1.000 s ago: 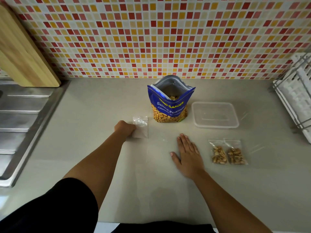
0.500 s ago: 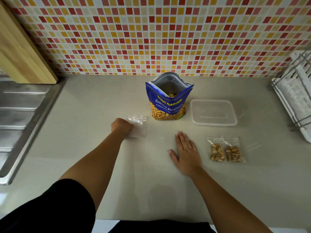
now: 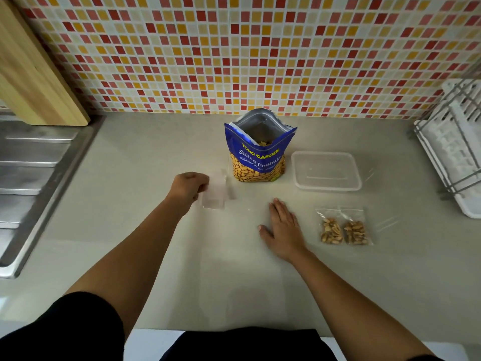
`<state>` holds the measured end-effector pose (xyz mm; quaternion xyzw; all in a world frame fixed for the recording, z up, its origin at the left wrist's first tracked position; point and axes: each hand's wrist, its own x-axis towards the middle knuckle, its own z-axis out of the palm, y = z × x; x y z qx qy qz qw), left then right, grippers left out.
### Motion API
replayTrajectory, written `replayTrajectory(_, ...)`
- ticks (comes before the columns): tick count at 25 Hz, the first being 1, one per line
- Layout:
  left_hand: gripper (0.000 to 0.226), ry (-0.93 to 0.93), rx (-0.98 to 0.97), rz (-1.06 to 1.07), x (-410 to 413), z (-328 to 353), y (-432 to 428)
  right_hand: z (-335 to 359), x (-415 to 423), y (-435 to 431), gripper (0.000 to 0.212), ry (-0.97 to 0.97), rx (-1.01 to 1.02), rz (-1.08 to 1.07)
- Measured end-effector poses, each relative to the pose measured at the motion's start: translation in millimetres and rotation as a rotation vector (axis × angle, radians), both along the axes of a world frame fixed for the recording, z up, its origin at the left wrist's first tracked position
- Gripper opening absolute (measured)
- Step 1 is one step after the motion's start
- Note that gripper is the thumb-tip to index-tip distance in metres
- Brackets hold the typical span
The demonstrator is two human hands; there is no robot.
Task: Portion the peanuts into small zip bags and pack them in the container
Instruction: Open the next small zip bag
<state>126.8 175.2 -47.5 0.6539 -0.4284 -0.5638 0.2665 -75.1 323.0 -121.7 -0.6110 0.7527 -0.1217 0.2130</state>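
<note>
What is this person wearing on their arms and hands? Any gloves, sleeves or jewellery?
No gloves: the left hand and right hand are bare, with no ring, watch or bracelet showing. A black short sleeve covers the left upper arm; the left forearm below it is bare. The right forearm is bare too. The left hand is blurred, so fine details there cannot be told.

Blue peanut bag (image 3: 257,152) before red-yellow mosaic tiles (image 3: 234,53).
</note>
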Motion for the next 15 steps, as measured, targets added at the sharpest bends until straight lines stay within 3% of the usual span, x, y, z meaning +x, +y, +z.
replayTrajectory(2,0.005,0.235,0.015,-0.041,-5,12,20,26,11,-9,0.068,-0.394,0.0,-0.223)
replayTrajectory(4,0.006,0.358,0.048,-0.078,-8,19,40,53,26,-17,0.062,-0.92,0.032,-0.386)
replayTrajectory(5,0.008,0.392,0.061,-0.094,-10,22,48,61,33,-20,0.056,-1.064,0.006,-0.414)
replayTrajectory(8,0.008,0.449,0.07,-0.187,-13,29,65,80,37,-21,0.018,-1.197,-0.208,-0.489)
replayTrajectory(13,0.019,0.643,-0.032,-0.125,-14,55,55,120,8,-18,0.018,-1.16,-0.246,-0.385)
replayTrajectory(15,0.017,0.614,-0.052,-0.163,-17,63,52,132,-2,-18,0.016,-1.1,-0.28,-0.356)
